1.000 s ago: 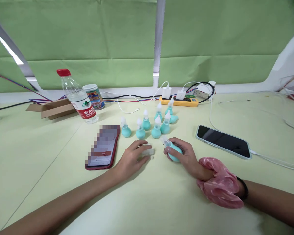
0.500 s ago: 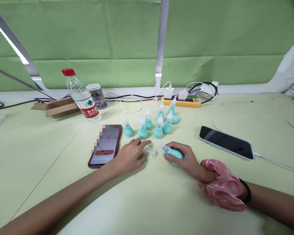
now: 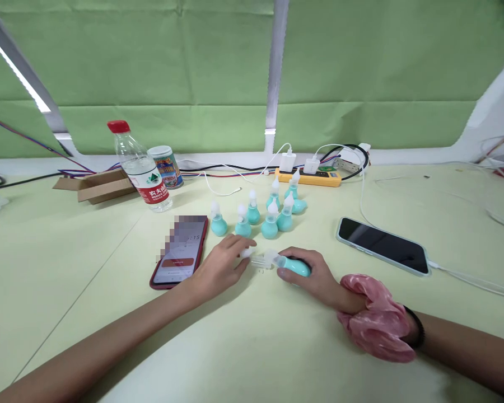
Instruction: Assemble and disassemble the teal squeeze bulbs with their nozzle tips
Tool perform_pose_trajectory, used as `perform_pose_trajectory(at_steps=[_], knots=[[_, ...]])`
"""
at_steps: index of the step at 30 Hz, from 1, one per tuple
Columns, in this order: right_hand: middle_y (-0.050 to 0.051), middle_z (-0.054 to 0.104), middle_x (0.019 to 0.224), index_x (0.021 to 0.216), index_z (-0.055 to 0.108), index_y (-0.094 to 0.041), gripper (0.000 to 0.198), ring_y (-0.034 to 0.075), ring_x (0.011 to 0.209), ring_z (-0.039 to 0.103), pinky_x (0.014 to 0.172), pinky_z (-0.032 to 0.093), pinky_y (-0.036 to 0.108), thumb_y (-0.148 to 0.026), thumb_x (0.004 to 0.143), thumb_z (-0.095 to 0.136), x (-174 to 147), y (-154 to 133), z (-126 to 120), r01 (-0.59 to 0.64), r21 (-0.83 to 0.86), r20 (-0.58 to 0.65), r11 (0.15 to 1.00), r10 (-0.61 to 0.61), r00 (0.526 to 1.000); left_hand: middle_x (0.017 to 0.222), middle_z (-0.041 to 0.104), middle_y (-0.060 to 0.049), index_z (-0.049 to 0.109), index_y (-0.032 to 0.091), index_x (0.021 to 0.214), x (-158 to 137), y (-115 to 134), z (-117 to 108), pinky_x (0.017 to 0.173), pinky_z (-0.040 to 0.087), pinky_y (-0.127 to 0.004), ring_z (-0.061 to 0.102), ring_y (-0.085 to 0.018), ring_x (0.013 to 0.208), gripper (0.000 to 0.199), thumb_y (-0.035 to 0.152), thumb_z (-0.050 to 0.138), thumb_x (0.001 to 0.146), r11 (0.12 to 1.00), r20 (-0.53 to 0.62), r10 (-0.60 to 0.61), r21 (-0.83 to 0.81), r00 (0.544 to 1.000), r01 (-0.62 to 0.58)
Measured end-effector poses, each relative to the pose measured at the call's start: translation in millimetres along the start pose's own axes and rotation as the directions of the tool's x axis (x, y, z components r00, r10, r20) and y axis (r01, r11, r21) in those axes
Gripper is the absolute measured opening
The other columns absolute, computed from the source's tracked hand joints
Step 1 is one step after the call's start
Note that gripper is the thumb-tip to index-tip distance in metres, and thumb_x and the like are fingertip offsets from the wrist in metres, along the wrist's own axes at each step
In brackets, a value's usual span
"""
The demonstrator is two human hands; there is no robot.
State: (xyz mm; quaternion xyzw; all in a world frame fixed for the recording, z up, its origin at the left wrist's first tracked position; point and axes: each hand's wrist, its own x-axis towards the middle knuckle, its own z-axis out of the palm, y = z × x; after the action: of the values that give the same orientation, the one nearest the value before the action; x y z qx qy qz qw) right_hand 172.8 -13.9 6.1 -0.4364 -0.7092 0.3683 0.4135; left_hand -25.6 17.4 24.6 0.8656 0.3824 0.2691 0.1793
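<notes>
My right hand (image 3: 313, 271) is wrapped round a teal nasal aspirator (image 3: 297, 267), a soft bulb with a clear nozzle pointing left. My left hand (image 3: 222, 263) pinches a small whitish tip (image 3: 246, 253) between thumb and fingers. Between the two hands a clear plastic piece (image 3: 260, 261) lies on the table, close to the aspirator's nozzle; whether they touch I cannot tell. Just beyond the hands stand several more teal aspirators (image 3: 270, 226) with white tips, and one teal bulb (image 3: 299, 206) lies on its side.
A phone with a lit screen (image 3: 180, 252) lies left of my left hand. To the right is a dark-screened phone (image 3: 384, 246) on a white cable. Behind are a water bottle (image 3: 151, 187), a can (image 3: 167, 165), an open cardboard box (image 3: 105, 187) and a yellow power strip (image 3: 315, 178).
My left fingers have closed on the whitish tip. The aspirator in my right hand has shifted slightly left, its nozzle now beside the clear piece.
</notes>
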Motion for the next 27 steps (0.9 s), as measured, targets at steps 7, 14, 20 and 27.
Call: perform_pose_trajectory(at_steps=[7, 14, 20, 27], knots=[[0.001, 0.062, 0.075, 0.079, 0.057, -0.017, 0.017, 0.013, 0.067, 0.054, 0.062, 0.044, 0.023, -0.032, 0.072, 0.057, -3, 2, 1, 0.123, -0.123, 0.013, 0.985, -0.122, 0.992, 0.087, 0.062, -0.004, 0.061, 0.012, 0.076, 0, 21, -16, 0.069, 0.049, -0.021, 0.057, -0.012, 0.079, 0.016, 0.017, 0.068, 0.062, 0.554, 0.163, -0.335, -0.763, 0.928, 0.334], [0.001, 0.064, 0.072, 0.08, 0.057, -0.018, 0.015, 0.014, 0.065, 0.057, 0.059, 0.046, 0.023, -0.031, 0.073, 0.057, -7, 3, 3, 0.216, -0.193, -0.033, 0.957, -0.226, 0.973, 0.08, 0.067, -0.003, 0.064, 0.012, 0.074, 1, 24, -15, 0.064, 0.049, -0.019, 0.061, -0.012, 0.074, 0.019, 0.017, 0.072, 0.058, 0.503, 0.198, -0.393, -0.771, 0.898, 0.39], [0.001, 0.06, 0.067, 0.086, 0.055, -0.017, 0.014, 0.012, 0.059, 0.054, 0.054, 0.043, 0.023, -0.027, 0.076, 0.053, -9, 1, 2, 0.355, -0.32, -0.01, 0.879, -0.378, 0.926, 0.074, 0.069, -0.006, 0.067, 0.012, 0.084, 3, 22, -20, 0.061, 0.049, -0.023, 0.064, -0.016, 0.068, 0.025, 0.02, 0.069, 0.06, 0.563, 0.328, -0.388, -0.656, 0.861, 0.503], [0.004, 0.059, 0.068, 0.096, 0.052, -0.012, 0.02, 0.012, 0.057, 0.05, 0.049, 0.036, 0.024, -0.023, 0.08, 0.049, -4, 1, -8, 0.538, -0.549, 0.194, 0.639, -0.529, 0.826, 0.079, 0.07, -0.005, 0.068, 0.015, 0.087, -2, 22, -23, 0.05, 0.044, -0.02, 0.06, -0.014, 0.063, 0.023, 0.023, 0.065, 0.066, 0.782, 0.246, -0.311, -0.484, 0.918, 0.394]])
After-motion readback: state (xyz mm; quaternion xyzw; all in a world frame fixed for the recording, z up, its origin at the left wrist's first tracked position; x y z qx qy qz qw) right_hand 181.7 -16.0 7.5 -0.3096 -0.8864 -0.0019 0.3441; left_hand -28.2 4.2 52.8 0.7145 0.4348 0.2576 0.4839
